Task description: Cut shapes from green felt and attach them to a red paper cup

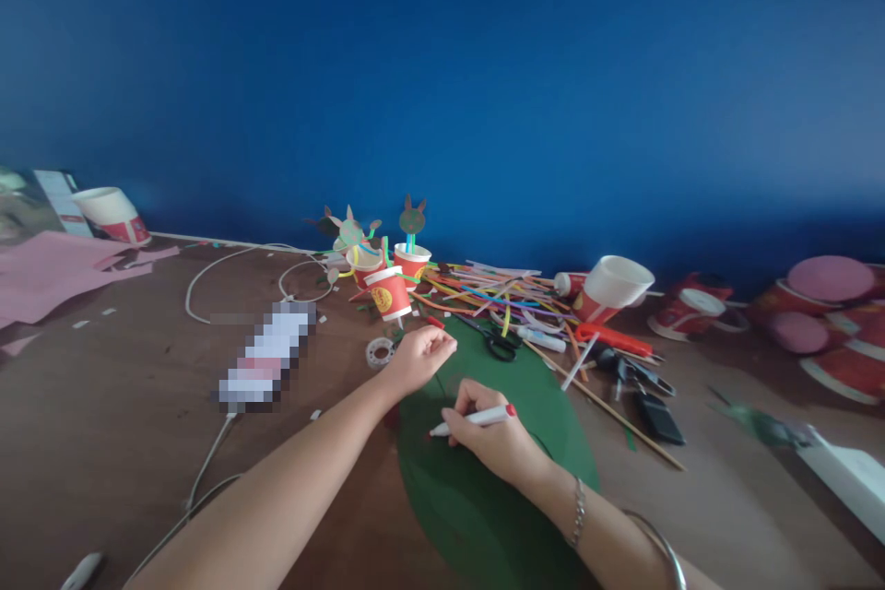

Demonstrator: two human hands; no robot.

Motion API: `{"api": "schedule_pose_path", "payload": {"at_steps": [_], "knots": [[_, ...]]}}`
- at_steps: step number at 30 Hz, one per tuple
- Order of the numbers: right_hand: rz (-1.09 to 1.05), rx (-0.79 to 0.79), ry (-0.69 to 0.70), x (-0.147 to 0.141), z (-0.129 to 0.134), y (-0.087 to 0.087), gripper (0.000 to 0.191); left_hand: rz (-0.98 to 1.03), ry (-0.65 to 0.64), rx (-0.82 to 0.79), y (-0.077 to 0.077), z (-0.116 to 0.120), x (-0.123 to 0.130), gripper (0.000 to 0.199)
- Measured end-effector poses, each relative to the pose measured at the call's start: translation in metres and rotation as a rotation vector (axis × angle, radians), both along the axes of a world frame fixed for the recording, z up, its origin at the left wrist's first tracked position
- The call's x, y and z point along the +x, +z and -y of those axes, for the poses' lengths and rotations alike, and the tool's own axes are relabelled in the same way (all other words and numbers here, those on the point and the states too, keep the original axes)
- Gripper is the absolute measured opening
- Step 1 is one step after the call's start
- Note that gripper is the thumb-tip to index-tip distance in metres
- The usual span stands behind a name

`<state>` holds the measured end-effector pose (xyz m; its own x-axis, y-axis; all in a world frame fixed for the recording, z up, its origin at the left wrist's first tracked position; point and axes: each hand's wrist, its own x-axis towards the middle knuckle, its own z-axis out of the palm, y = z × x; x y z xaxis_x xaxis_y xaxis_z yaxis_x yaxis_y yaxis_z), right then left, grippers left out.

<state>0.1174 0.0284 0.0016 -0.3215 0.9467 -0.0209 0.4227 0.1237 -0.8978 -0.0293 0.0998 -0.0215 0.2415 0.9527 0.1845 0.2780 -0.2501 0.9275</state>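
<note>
My right hand (488, 438) grips a white marker (480, 419) with a red end, its tip pointing left and down over a dark green paper sheet (498, 516). That sheet has a rounded edge and lies flat on the table. Beyond the sheet's left edge, my left hand (421, 358) is closed, with a small red marker cap (435, 323) showing at its fingers. A tape roll (380, 352) lies just left of this hand. Black-handled scissors (501, 346) rest at the sheet's far edge.
Paper cups with animal faces (413, 263) stand at the back. Right of them lies a pile of coloured strips (484, 286), then a white-and-red cup (615, 286), an orange cutter (614, 339), a stick (615, 415) and keys (640, 378). A phone (269, 355) with a cable lies left.
</note>
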Motion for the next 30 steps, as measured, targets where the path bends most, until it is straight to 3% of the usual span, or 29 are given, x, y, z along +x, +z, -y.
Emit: {"api": "schedule_pose_path", "payload": {"at_steps": [30], "knots": [[-0.011,-0.012,0.000,0.0000,0.0003,0.0009,0.020,-0.013,0.014,-0.010,0.0006,-0.0001,0.0001,0.027]]}}
